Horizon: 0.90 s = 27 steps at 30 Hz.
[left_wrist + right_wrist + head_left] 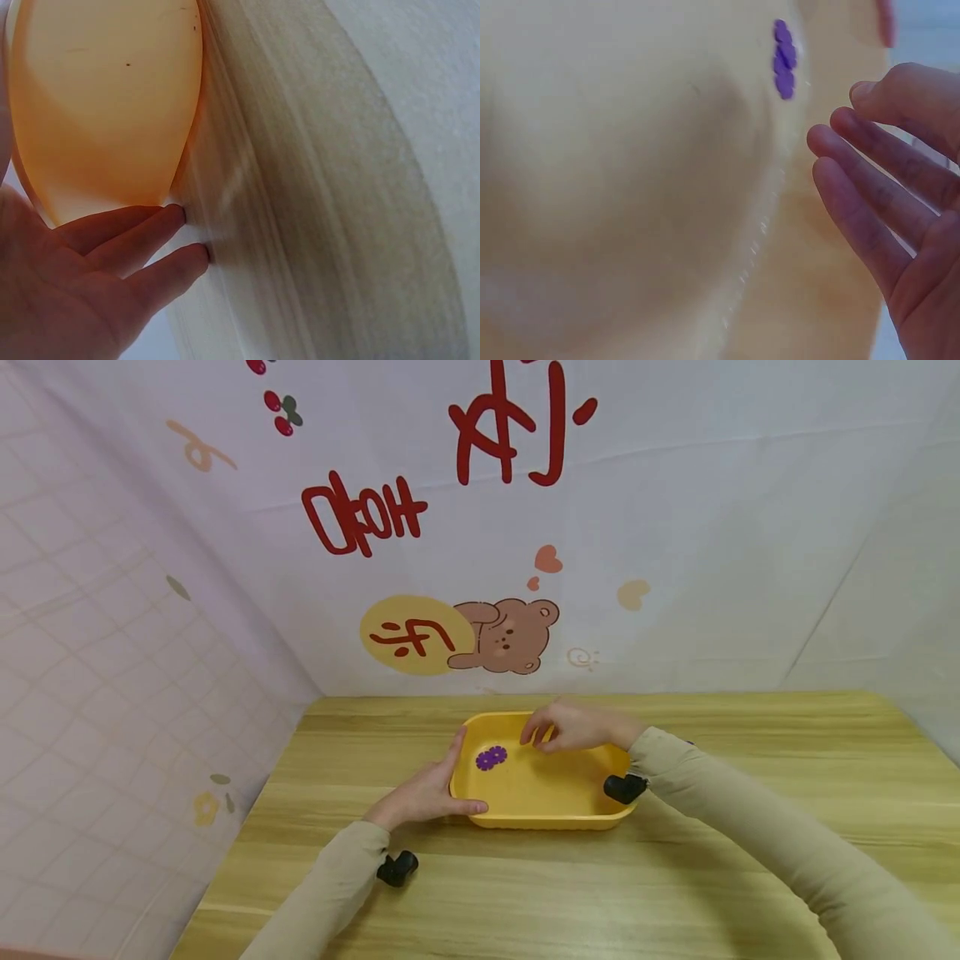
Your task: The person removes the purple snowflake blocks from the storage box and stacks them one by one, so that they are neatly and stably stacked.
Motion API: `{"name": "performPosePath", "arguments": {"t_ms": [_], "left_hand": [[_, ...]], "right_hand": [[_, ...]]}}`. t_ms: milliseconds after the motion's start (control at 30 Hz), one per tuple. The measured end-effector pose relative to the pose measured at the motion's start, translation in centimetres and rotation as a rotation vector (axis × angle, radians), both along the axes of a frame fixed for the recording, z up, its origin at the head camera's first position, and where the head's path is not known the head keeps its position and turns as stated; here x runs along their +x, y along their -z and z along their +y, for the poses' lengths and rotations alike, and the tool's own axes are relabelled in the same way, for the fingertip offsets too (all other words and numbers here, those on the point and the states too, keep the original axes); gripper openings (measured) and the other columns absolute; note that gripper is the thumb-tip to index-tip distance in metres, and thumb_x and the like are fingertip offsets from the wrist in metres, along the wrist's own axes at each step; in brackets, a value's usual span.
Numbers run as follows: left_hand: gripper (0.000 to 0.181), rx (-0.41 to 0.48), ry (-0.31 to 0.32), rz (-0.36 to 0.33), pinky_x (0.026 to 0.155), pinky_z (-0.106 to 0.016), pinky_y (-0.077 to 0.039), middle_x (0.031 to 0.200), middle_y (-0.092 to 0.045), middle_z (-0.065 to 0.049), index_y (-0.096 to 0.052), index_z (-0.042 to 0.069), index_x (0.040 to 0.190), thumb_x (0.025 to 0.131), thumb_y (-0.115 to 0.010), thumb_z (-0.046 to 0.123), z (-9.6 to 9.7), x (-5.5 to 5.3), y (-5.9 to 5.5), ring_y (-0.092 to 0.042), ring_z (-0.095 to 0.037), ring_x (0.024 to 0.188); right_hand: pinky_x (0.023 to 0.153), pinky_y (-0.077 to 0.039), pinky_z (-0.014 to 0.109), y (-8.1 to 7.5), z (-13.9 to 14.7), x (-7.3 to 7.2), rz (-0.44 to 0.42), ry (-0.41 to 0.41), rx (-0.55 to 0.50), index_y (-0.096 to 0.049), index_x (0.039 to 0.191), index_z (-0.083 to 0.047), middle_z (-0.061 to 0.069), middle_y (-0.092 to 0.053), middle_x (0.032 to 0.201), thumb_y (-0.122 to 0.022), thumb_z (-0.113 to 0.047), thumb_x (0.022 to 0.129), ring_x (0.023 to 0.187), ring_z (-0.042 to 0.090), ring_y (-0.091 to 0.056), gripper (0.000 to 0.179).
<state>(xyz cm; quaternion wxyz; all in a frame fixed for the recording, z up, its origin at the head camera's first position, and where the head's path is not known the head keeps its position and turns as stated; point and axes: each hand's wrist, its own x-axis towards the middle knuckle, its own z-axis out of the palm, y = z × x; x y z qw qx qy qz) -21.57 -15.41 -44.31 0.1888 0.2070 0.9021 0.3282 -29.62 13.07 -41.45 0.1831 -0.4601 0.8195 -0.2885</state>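
A shallow yellow plastic tray with rounded corners sits on the table. My left hand grips its left end, with the thumb over the rim at the near left corner and the fingers along the outer wall. The left wrist view shows those fingers against the wall. Two overlapping purple snowflake discs lie in the tray's left part. Over the tray's far side, my right hand hovers just right of the discs. Its fingers are loosely bent and hold nothing, with thumb and fingertips apart in the right wrist view.
The wood-grain table extends around the tray on all sides. Behind it hangs a white cloth printed with a bear and red characters, and another covers the left side. A black wrist device under the right sleeve overlaps the tray's right end.
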Motion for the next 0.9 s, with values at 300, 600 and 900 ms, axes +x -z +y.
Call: {"name": "performPosePath", "arguments": {"t_ms": [300, 600, 900], "left_hand": [[0.122, 0.012, 0.018, 0.000, 0.094, -0.040, -0.044, 0.138, -0.046, -0.023, 0.014, 0.020, 0.154, 0.078, -0.075, 0.055, -0.2, -0.1, 0.0, -0.056, -0.017, 0.090], [0.121, 0.014, 0.034, 0.013, 0.091, -0.038, -0.045, 0.131, -0.051, -0.021, 0.015, 0.020, 0.154, 0.079, -0.073, 0.055, -0.3, -0.2, -0.1, -0.055, -0.017, 0.087], [0.120, 0.011, 0.040, 0.031, 0.088, -0.038, -0.045, 0.127, -0.053, -0.021, 0.013, 0.019, 0.154, 0.079, -0.073, 0.056, -0.5, -0.2, 0.0, -0.053, -0.018, 0.087]], "right_hand": [[0.080, -0.052, 0.029, 2.3, -2.6, -0.3, 0.025, -0.040, -0.062, -0.069, 0.109, 0.002, 0.011, -0.069, 0.106, -0.063, 0.000, 0.088, 0.095, 0.020, -0.065, 0.022], [0.082, -0.051, 0.029, 3.2, -5.1, -0.1, 0.074, -0.021, -0.067, -0.069, 0.108, 0.002, 0.008, -0.068, 0.103, -0.068, -0.003, 0.087, 0.089, 0.018, -0.062, 0.021], [0.079, -0.050, 0.026, 4.0, -6.4, -0.1, 0.061, 0.031, -0.075, -0.066, 0.112, 0.002, 0.011, -0.066, 0.106, -0.072, -0.009, 0.087, 0.085, 0.018, -0.059, 0.028]]}}
